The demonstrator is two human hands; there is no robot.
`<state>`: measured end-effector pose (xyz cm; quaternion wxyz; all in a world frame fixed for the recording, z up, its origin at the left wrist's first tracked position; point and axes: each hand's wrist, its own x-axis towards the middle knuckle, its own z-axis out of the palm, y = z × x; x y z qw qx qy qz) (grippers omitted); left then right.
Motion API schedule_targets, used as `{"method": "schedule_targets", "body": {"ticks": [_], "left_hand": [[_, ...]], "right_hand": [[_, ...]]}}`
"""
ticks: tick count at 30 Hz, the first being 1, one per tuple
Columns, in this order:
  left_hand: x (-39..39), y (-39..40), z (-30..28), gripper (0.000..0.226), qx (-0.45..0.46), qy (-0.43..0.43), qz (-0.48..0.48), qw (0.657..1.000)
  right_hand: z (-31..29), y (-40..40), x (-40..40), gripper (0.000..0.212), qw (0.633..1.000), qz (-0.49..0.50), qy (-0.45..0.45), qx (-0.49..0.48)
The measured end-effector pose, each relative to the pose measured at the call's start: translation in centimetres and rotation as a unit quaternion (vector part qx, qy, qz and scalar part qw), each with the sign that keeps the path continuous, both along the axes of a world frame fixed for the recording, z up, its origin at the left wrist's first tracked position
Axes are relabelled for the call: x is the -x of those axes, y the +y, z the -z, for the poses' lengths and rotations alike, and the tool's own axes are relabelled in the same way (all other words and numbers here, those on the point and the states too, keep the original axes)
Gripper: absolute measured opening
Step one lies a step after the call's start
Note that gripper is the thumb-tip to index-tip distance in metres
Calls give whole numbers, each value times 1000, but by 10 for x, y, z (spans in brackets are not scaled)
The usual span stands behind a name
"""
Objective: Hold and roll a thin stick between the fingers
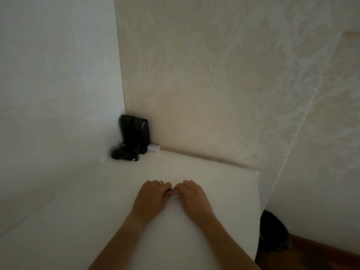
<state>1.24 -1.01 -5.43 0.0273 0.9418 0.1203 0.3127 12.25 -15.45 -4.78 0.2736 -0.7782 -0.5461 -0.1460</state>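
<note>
Both hands lay on the white tabletop (194, 240), near the middle of its right half, backs up, fingers curled inward toward each other. The left hand (151, 197) and the right hand (192, 195) met at their fingertips, and between them they pinched a small metallic object (172, 189), gold-toned and shiny. Only a thin sliver of it showed between the fingers, so its full shape could not be told; the visible part ran left to right, roughly level with the table surface. It sat at or just above the tabletop; contact with the surface could not be told. The left hand wore a ring (160, 182) on one finger.

Both forearms were bare and came in from the near edge.

At the far left, in the corner where two pale walls met, stood a pair of black speakers (136, 131), upright and side by side, touching. A tangle of black cable (124, 155) lay on the table just in front of them. A small white box (153, 148) lay just right of the speakers against the patterned wall (224, 84). Off the table's right edge, a dark bin (274, 230) stood on the wooden floor (319, 254); its contents were too dark to make out.
</note>
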Motion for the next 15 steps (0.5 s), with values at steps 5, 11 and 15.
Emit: {"method": "schedule_targets", "body": {"ticks": [5, 11, 15], "left_hand": [[0, -1, 0, 34, 20, -10, -4, 1000], [10, -5, -5, 65, 28, -8, -76, 997], [9, -2, -5, 76, 46, -6, -102, 994]], "right_hand": [[-1, 0, -2, 15, 1000, -13, 11, -10], [2, -1, -6, 16, 998, -24, 33, -39], [1, -2, -2, 15, 998, 9, 18, -57]]}}
